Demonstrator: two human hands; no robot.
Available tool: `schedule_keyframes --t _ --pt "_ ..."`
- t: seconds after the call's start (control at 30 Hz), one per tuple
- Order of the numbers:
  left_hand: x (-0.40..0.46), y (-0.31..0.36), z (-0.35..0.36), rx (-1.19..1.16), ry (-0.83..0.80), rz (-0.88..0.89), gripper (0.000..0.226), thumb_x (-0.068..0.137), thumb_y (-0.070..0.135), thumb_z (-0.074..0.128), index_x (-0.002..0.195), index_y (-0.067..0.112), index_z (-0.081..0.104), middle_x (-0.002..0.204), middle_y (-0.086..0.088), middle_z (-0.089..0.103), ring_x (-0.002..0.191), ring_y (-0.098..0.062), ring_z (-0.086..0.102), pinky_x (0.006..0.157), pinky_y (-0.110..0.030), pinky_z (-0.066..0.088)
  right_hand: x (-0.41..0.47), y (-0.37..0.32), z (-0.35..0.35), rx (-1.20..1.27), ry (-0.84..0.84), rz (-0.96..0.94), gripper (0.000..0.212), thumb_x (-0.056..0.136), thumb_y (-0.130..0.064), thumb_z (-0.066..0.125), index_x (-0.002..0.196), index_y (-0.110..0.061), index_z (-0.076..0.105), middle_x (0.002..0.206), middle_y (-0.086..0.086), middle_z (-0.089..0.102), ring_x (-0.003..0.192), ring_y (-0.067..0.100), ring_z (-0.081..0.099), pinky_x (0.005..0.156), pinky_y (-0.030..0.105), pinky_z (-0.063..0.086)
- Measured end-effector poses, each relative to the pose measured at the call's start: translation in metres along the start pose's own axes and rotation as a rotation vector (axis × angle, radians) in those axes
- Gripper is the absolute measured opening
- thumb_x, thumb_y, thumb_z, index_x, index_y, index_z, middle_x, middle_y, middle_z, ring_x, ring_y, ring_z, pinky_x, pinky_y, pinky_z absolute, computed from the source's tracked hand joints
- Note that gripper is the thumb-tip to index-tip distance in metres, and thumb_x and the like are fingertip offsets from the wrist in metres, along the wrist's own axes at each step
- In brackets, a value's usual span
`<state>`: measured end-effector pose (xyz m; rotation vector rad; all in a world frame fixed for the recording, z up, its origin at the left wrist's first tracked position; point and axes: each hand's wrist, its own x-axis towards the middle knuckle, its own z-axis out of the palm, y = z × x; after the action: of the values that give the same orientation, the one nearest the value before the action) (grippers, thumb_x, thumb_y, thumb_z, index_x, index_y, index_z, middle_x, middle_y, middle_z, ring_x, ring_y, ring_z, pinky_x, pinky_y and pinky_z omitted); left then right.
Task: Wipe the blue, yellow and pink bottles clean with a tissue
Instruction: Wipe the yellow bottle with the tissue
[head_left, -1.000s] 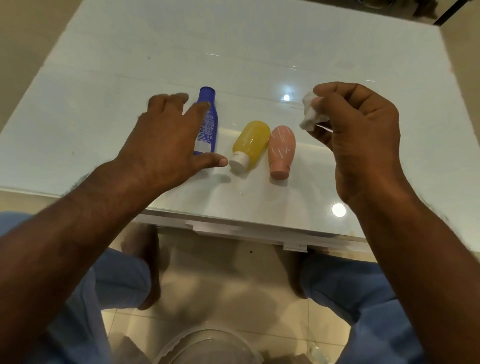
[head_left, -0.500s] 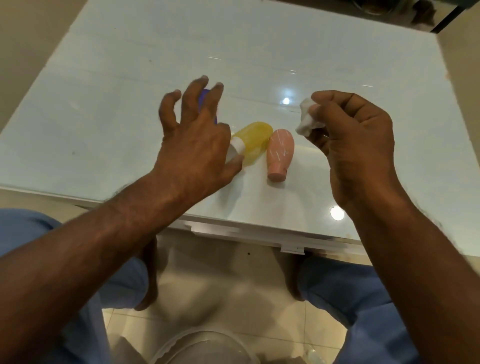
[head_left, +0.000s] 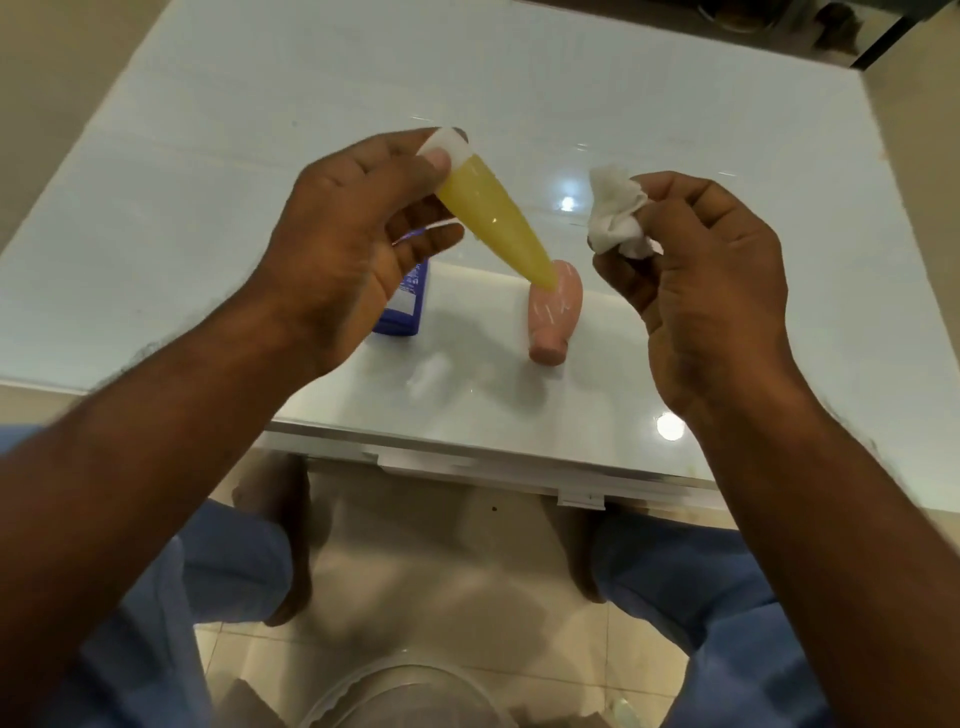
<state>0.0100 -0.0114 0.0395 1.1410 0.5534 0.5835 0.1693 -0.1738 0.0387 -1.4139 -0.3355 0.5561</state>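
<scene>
The left hand (head_left: 343, 244) pinches the yellow bottle (head_left: 493, 223) aloft by its cap; the right hand (head_left: 706, 291) clutches the tissue (head_left: 618, 218), not yet touching. The blue bottle (head_left: 405, 306) and pink bottle (head_left: 553, 317) lie on the table (head_left: 208, 156); whether either is wiped, I cannot tell.

Nothing's actually readable here tbh. The blue bottle (head_left: 402, 306), around 9 o'clock from the pink bottle (head_left: 551, 317), has a white label panel with small print, but it's way too blurry to make out.
</scene>
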Motion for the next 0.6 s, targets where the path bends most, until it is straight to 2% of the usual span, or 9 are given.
schedule_keyframes --t 0.03,0.1,0.2,0.3,0.33,0.43,0.6 --pt "-0.001 -0.002 0.002 -0.047 -0.008 -0.033 0.020 0.103 0.018 0.056 0.117 0.014 0.070 0.109 0.002 0.077 0.102 -0.016 0.071 0.094 -0.033 0.058 -0.001 0.000 0.000 -0.018 0.002 0.001 0.022 0.096 0.001 0.065 0.092 -0.016 0.077 0.091 0.002 0.079 0.088 0.020 0.076 0.079 0.027 0.063" --pt "-0.004 -0.007 0.005 -0.079 -0.026 -0.093 0.023 0.105 0.015 0.053 0.120 0.011 0.069 0.109 -0.002 0.077 0.103 -0.019 0.071 0.097 -0.035 0.058 -0.003 0.002 0.001 -0.033 -0.023 -0.018 0.020 0.098 0.002 0.066 0.100 -0.014 0.078 0.098 0.001 0.082 0.094 0.021 0.079 0.084 0.028 0.063" --pt "-0.008 -0.012 0.010 -0.052 -0.045 -0.168 0.030 0.105 0.010 0.052 0.132 0.009 0.064 0.114 -0.008 0.075 0.102 -0.022 0.073 0.094 -0.037 0.060 -0.004 0.002 0.003 -0.094 -0.068 -0.080 0.020 0.095 0.004 0.068 0.103 -0.008 0.080 0.104 0.008 0.082 0.102 0.026 0.080 0.096 0.037 0.064" --pt "-0.010 -0.015 0.014 -0.041 -0.084 -0.218 0.034 0.106 0.009 0.047 0.137 0.009 0.062 0.120 -0.011 0.072 0.106 -0.028 0.073 0.095 -0.042 0.060 -0.008 0.002 0.005 -0.220 -0.146 -0.129 0.015 0.094 -0.005 0.071 0.105 -0.009 0.082 0.104 0.010 0.082 0.103 0.032 0.078 0.100 0.050 0.062" --pt "-0.011 -0.016 0.015 -0.032 -0.101 -0.226 0.034 0.106 0.009 0.046 0.137 0.009 0.062 0.121 -0.011 0.072 0.106 -0.028 0.073 0.094 -0.043 0.060 -0.009 0.003 0.006 -0.286 -0.170 -0.156 0.014 0.095 -0.009 0.074 0.106 -0.011 0.082 0.104 0.008 0.082 0.101 0.032 0.078 0.098 0.048 0.063" --pt "-0.014 -0.019 0.017 -0.003 -0.131 -0.238 0.033 0.108 0.011 0.045 0.136 0.010 0.062 0.122 -0.010 0.074 0.105 -0.028 0.075 0.091 -0.040 0.061 -0.014 0.004 0.007 -0.426 -0.226 -0.273 0.016 0.094 -0.010 0.079 0.109 -0.009 0.082 0.104 0.004 0.082 0.095 0.020 0.077 0.087 0.032 0.063" --pt "-0.014 -0.021 0.013 -0.003 -0.182 -0.229 0.036 0.107 0.018 0.052 0.141 0.009 0.059 0.131 -0.014 0.071 0.117 -0.032 0.072 0.099 -0.045 0.059 -0.014 0.005 0.005 -0.504 -0.267 -0.363 0.032 0.095 -0.007 0.079 0.126 -0.012 0.075 0.118 0.002 0.078 0.109 0.016 0.075 0.096 0.031 0.063"
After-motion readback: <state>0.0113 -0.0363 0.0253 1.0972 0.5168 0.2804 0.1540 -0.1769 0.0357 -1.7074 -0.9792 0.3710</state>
